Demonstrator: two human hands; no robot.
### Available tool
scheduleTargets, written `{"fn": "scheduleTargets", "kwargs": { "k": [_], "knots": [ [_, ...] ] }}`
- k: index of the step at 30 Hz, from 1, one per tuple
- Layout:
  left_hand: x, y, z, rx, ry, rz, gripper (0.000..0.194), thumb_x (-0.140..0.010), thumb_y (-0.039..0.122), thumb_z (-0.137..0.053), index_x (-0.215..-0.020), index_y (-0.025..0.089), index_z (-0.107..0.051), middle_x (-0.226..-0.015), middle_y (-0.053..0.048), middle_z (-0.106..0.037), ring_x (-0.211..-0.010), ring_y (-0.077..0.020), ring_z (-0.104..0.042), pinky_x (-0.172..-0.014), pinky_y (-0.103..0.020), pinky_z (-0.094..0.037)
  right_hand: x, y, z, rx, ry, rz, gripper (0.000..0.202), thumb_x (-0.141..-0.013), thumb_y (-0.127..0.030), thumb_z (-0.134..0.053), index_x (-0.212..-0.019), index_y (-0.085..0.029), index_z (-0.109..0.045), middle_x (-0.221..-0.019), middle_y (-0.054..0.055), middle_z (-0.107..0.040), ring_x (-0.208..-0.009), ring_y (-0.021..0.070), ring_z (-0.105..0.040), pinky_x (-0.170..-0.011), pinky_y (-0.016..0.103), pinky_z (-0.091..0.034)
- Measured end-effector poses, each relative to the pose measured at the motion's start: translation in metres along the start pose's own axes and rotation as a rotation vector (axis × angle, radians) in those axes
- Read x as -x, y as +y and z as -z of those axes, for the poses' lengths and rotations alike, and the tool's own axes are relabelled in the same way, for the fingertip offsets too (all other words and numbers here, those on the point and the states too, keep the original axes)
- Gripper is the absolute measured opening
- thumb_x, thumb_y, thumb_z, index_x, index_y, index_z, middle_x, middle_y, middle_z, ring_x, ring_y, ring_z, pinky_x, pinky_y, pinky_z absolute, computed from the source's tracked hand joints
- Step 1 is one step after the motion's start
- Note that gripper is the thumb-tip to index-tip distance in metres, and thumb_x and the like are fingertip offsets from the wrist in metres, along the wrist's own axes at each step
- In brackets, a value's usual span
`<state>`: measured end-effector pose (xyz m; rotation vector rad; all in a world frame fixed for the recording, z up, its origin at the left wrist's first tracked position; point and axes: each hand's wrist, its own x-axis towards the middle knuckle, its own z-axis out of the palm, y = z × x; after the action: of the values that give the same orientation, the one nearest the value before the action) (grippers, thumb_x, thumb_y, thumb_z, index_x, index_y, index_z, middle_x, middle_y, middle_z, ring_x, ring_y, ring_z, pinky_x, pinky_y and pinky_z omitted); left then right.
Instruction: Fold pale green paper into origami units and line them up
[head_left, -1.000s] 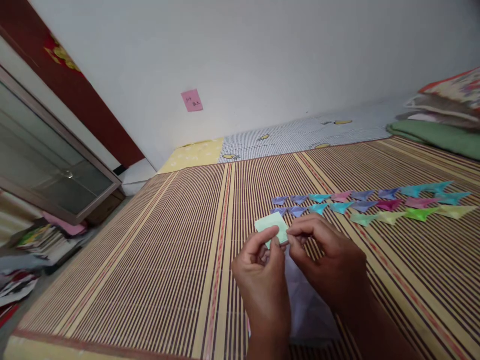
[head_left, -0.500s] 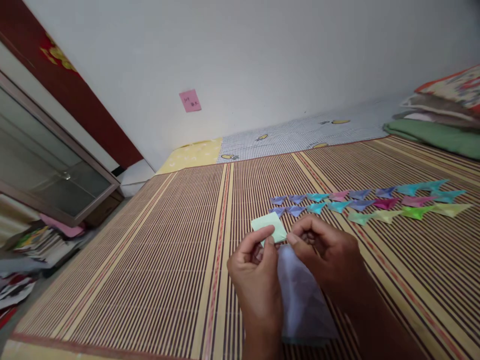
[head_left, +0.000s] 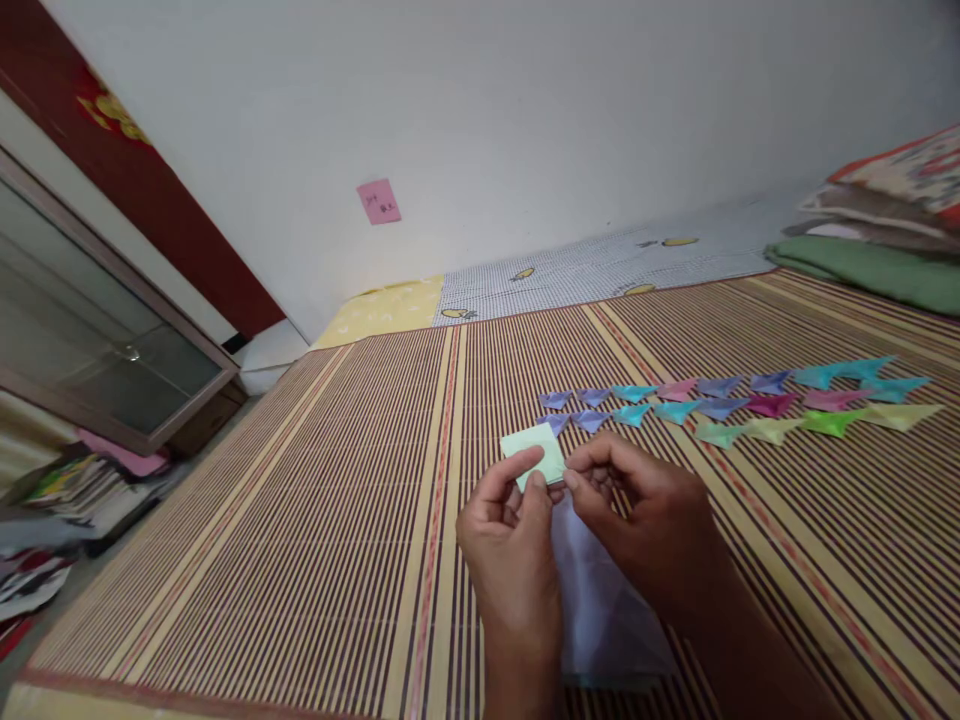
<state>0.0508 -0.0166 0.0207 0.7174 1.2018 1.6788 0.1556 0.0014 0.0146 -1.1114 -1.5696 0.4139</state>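
A small folded square of pale green paper (head_left: 529, 440) is pinched between the thumb and fingers of my left hand (head_left: 514, 540). My right hand (head_left: 645, 510) has its thumb and index finger closed on the right corner of that paper. Below and between the hands lies a stack of lavender paper (head_left: 604, 610), partly hidden by my wrists. Beyond my hands, rows of several small folded paper shapes in blue, purple, pink, green and yellow, one of them magenta (head_left: 772, 404), lie on the striped mat (head_left: 337, 520).
Pillows and a green folded cloth (head_left: 870, 268) are piled at the far right. A pink note (head_left: 379, 201) is on the wall. At the left stand a glass-fronted cabinet (head_left: 105, 310) and a pile of books (head_left: 75, 485) beyond the mat's edge.
My right hand's fingertips have moved slightly left along with the paper's right corner. My left hand still grips the paper in nearly the same place.
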Motion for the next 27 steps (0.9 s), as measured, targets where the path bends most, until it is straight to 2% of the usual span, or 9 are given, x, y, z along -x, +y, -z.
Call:
{"fn": "scheduleTargets", "kwargs": {
  "k": [3,6,9,13,18,21,27],
  "knots": [
    [0.002,0.001,0.000,-0.019,-0.006,-0.022,0.016,-0.077,0.016,-0.075,-0.093,0.018,-0.079,-0.081,-0.004,-0.077,-0.072,-0.0150,-0.074,-0.067,-0.022,-0.058,0.000,0.002,-0.001,-0.104,-0.026,-0.083,0.011,-0.085,-0.019,-0.060,-0.074,-0.022,-0.062,-0.057,-0.005,-0.057,-0.048,0.0109,-0.051,-0.046,0.022,-0.040],
    [0.001,0.000,0.002,-0.034,-0.029,-0.038,0.018,-0.081,0.019,-0.075,-0.098,0.020,-0.080,-0.083,-0.003,-0.076,-0.071,-0.0128,-0.071,-0.067,-0.021,-0.056,0.001,0.005,0.000,-0.259,-0.108,-0.190,0.011,-0.088,-0.022,-0.060,-0.077,-0.022,-0.063,-0.059,-0.005,-0.058,-0.049,0.0106,-0.053,-0.043,0.021,-0.039],
    [-0.002,-0.003,0.007,-0.012,-0.048,-0.007,0.018,-0.084,0.024,-0.075,-0.101,0.019,-0.080,-0.075,-0.002,-0.074,-0.065,-0.0107,-0.067,-0.063,-0.019,-0.053,0.001,0.004,0.003,-0.313,-0.181,-0.199,0.015,-0.091,-0.024,-0.059,-0.076,-0.022,-0.061,-0.057,-0.006,-0.056,-0.049,0.0106,-0.054,-0.043,0.021,-0.039],
    [-0.009,-0.006,0.011,0.092,-0.042,0.055,0.014,-0.081,0.023,-0.078,-0.093,0.017,-0.081,-0.072,-0.002,-0.072,-0.057,-0.0076,-0.061,-0.058,-0.017,-0.049,-0.001,0.000,0.008,-0.179,-0.154,-0.051,0.005,-0.090,-0.019,-0.059,-0.086,-0.021,-0.063,-0.069,-0.003,-0.062,-0.058,0.0129,-0.059,-0.053,0.024,-0.047],
    [-0.013,-0.005,0.013,0.143,-0.029,0.108,0.012,-0.075,0.022,-0.080,-0.085,0.014,-0.081,-0.067,-0.002,-0.070,-0.053,-0.0066,-0.056,-0.054,-0.017,-0.046,-0.002,0.000,0.008,-0.023,-0.119,0.241,0.022,-0.087,-0.008,-0.060,-0.103,-0.021,-0.068,-0.097,0.004,-0.066,-0.089,0.0172,-0.065,-0.078,0.030,-0.053],
    [-0.015,-0.007,0.017,0.075,-0.028,0.099,0.014,-0.077,0.025,-0.080,-0.086,0.013,-0.081,-0.070,-0.003,-0.072,-0.053,-0.0072,-0.056,-0.053,-0.018,-0.045,0.000,0.002,0.007,-0.025,-0.153,0.278,0.026,-0.087,-0.005,-0.059,-0.104,-0.023,-0.069,-0.103,0.004,-0.065,-0.100,0.0180,-0.064,-0.086,0.031,-0.053],
    [-0.017,-0.011,0.022,-0.119,-0.030,0.042,0.017,-0.082,0.028,-0.075,-0.090,0.015,-0.081,-0.074,-0.004,-0.073,-0.059,-0.0096,-0.057,-0.056,-0.020,-0.047,-0.001,0.000,0.008,0.034,-0.238,0.292,0.023,-0.089,-0.005,-0.057,-0.100,-0.021,-0.069,-0.103,0.005,-0.066,-0.096,0.0184,-0.066,-0.082,0.030,-0.053]
  ]
}}
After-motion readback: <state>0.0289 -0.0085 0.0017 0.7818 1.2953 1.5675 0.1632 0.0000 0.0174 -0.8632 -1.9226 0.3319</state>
